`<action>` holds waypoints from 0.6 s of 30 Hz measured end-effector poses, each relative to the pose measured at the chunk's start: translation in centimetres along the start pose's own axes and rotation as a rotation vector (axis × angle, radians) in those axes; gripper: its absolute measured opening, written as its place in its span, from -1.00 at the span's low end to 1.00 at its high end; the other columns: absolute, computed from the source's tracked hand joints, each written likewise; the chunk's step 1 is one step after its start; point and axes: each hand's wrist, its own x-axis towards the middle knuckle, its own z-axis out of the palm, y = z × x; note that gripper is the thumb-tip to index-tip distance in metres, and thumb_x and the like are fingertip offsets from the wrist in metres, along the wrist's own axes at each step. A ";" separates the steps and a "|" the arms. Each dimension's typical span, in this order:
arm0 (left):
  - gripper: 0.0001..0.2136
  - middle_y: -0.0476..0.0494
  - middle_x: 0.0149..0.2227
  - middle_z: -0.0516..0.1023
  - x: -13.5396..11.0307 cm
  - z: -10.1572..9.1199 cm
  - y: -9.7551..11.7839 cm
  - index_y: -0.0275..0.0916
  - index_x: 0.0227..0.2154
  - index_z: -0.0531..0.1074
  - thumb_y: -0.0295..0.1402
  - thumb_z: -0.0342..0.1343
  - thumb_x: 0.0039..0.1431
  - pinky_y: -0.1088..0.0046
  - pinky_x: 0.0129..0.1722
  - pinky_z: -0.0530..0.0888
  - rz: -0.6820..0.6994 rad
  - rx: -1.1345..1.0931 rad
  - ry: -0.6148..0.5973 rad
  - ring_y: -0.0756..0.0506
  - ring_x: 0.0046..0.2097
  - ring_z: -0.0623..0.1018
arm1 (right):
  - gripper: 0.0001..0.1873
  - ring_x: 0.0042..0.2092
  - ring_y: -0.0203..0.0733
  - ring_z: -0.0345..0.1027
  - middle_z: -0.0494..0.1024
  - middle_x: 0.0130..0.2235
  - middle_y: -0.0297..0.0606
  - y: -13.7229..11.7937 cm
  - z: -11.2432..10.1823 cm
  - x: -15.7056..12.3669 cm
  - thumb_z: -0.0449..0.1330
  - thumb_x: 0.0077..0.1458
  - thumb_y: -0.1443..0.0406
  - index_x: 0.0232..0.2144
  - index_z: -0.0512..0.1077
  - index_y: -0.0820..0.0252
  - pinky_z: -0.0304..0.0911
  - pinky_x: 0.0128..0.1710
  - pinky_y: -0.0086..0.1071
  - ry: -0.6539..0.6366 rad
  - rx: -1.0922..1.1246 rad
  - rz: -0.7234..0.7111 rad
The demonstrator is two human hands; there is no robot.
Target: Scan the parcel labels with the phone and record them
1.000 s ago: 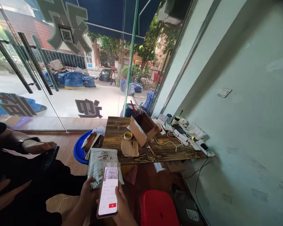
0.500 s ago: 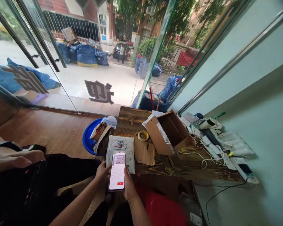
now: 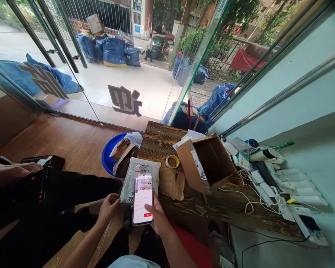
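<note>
Located at lower centre of the frame: white padded parcel (image 3: 142,168), face up, handwriting exposed on its upper part, lower part largely hidden behind the phone (image 3: 143,199). Borne wholly by the tabletop (image 3: 162,139) or partly by the hands: cannot tell.

In right hand (image 3: 159,216): phone, grasped along its right side, screen up, thumb bent over the glass just above a red button (image 3: 147,215). At left hand (image 3: 109,208): fingers curled beside the parcel's lower left corner; pinching or merely touching, cannot tell.

Recommended: carry the phone's weight on palm and fingers, leaving the thumb free. Keep the screen steady and tilted toward the eyes. Compare the picture on its upper part with the parcel's writing before any tap. Tap lightly, with the thumb pad only, so as not to rock the phone. Brace the parcel's corner with the left hand, clear of the writing.

Judged a risk: slipping of the parcel over the tabletop's edge, toward the blue tub (image 3: 106,163) at left of centre. Also noted, right of the parcel: tape roll (image 3: 171,166), pen (image 3: 176,174) and open cardboard box (image 3: 194,163). Avoid nudging these.
</note>
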 end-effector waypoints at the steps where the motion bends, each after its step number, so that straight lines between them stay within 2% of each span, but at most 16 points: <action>1: -0.58 -0.02 -0.57 0.46 -0.3 0.1 0.2 -0.22 -0.49 0.41 -0.09 0.29 -0.47 0.43 -0.49 0.30 0.005 -0.013 0.013 -0.09 -0.49 0.42 | -0.07 -0.08 0.05 0.48 0.53 -0.01 -0.12 -0.4 -0.1 -0.1 0.43 -0.27 0.21 0.13 0.08 0.08 0.28 0.01 -0.01 -0.031 -0.036 -0.006; 4: -0.58 -0.05 -0.54 0.50 -1.3 0.5 0.7 -0.22 -0.46 0.43 -0.11 0.30 -0.46 0.42 -0.43 0.34 0.004 -0.073 0.022 -0.10 -0.44 0.45 | 0.02 -0.07 0.03 0.47 0.50 0.03 -0.09 -1.1 -0.3 -0.2 0.46 -0.37 0.32 0.13 0.05 0.09 0.26 0.05 -0.02 -0.055 -0.131 -0.042; 10: -0.50 -0.09 -0.49 0.56 -3.1 1.6 1.3 -0.25 -0.42 0.48 -0.03 0.34 -0.49 0.40 -0.29 0.42 -0.042 -0.197 0.060 -0.12 -0.36 0.51 | 0.03 -0.04 0.04 0.45 0.52 -0.01 -0.10 -0.3 -1.0 0.8 0.47 -0.41 0.30 0.11 0.08 0.11 0.25 0.08 0.01 -0.036 -0.133 -0.006; 15: -0.45 -0.12 -0.46 0.59 -4.1 1.6 1.4 -0.25 -0.45 0.52 -0.01 0.38 -0.58 0.39 -0.30 0.45 -0.117 -0.245 0.118 -0.14 -0.35 0.53 | 0.01 -0.05 0.04 0.46 0.56 -0.08 -0.14 1.0 -1.6 2.1 0.48 -0.41 0.29 0.10 0.10 0.10 0.23 0.09 0.00 -0.034 -0.127 0.041; 18: -0.40 -0.19 -0.47 0.60 -4.3 1.6 1.1 -0.28 -0.47 0.53 0.12 0.31 -0.55 0.37 -0.39 0.44 -0.175 -0.273 0.118 -0.15 -0.41 0.53 | 0.01 -0.03 0.04 0.45 0.54 -0.04 -0.14 1.9 -1.8 2.8 0.49 -0.42 0.28 0.09 0.10 0.09 0.20 0.11 0.02 -0.042 -0.116 0.063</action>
